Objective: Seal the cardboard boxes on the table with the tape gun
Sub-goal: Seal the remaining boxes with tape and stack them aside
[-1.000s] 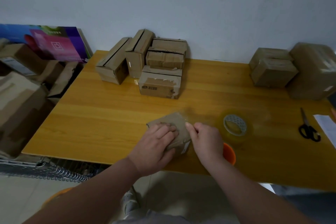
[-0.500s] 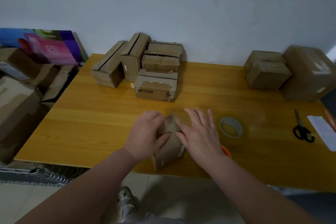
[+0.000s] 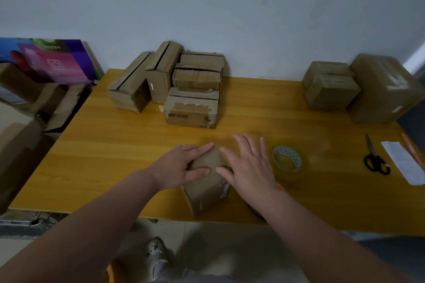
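Small brown cardboard box (image 3: 208, 193): lay near the front edge of the yellow wood-grain table (image 3: 110, 145), between both hands. Its long axis ran from that edge toward the wall, slightly skewed, with a short end facing the person. The board was matte and creased.
Table: smooth, glossy top.
Cluster of five brown cartons (image 3: 179, 85): rear left of centre, touching one another; flaps down, contents hidden; torn tape on the nearest.
Large taped carton (image 3: 386, 89): rear right corner.
Pair of squat cartons (image 3: 331, 92): just beside it, one in front of the other.
Left hand (image 3: 181, 165): fingers straight along the box's left top edge, thumb pressed flat on top.
Right hand (image 3: 248, 167): fingers spread wide and straight, thumb touching the box's top.
Clear tape roll (image 3: 287, 159): lay flat, just right of the right hand.
Black-handled scissors (image 3: 376, 158): well to the right, blades pointing toward the wall.
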{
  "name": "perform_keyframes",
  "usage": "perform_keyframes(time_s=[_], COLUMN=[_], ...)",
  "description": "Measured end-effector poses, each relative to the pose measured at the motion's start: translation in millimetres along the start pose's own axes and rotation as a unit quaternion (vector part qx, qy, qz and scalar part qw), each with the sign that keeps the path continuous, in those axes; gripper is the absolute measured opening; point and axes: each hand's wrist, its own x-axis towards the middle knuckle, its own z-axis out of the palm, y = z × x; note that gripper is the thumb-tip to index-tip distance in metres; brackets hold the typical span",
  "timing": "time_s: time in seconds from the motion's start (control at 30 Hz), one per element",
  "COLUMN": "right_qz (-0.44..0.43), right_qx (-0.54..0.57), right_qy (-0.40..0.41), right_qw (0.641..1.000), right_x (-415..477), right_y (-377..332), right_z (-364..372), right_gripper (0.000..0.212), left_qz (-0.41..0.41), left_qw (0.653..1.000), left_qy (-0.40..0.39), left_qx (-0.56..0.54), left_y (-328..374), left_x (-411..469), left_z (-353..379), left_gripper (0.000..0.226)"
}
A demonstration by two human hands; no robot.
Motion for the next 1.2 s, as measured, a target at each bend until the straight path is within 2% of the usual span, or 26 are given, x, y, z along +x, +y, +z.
perform_keyframes(time_s=[0.2, 0.4, 0.53, 0.6, 0.7, 0.73, 0.8, 0.9, 0.97, 1.1, 1.2], right_qz=[0.009, 0.046, 0.078, 0.091, 0.125, 0.138, 0.152, 0.151, 0.131, 0.075, 0.038], right_qx=[-0.004, 0.030, 0.072, 0.103, 0.155, 0.176, 0.210, 0.231, 0.235, 0.225, 0.185], right_qy=[-0.011, 0.037, 0.063, 0.038, 0.004, -0.010, -0.042, -0.085, -0.103, -0.133, -0.142], right_qw=[1.000, 0.998, 0.992, 0.990, 0.980, 0.975, 0.965, 0.957, 0.958, 0.962, 0.972], right_x=[-1, -3, -6, -7, -11, -12, -16, -20, -21, -21, -21], right_y=[0, -3, -1, 0, 6, 8, 12, 17, 18, 17, 13], right_z=[3, 9, 10, 11, 12, 13, 15, 19, 21, 22, 20], right_gripper=[0.050, 0.048, 0.060, 0.072, 0.086, 0.088, 0.090, 0.085, 0.078, 0.070, 0.079], left_qz=[0.001, -0.006, -0.019, -0.019, -0.013, -0.006, 0.057, 0.168, 0.181, 0.174, 0.165], left_qw=[0.993, 0.990, 0.992, 0.991, 0.988, 0.985, 0.969, 0.944, 0.947, 0.957, 0.961], left_qy=[-0.004, -0.003, -0.009, -0.016, 0.003, 0.026, 0.107, 0.208, 0.211, 0.167, 0.143], left_qx=[0.116, 0.138, 0.127, 0.129, 0.153, 0.170, 0.214, 0.192, 0.161, 0.161, 0.168], left_y=[4, 2, 7, 10, 12, 16, 24, 25, 20, 5, -3], left_x=[-1, -2, -2, -3, -7, -10, -14, -23, -29, -42, -45], left_z=[-1, 1, -1, -2, -2, -2, -1, 11, 19, 26, 28], left_gripper=[0.071, 0.078, 0.077, 0.070, 0.076, 0.076, 0.059, 0.034, 0.033, 0.046, 0.052])
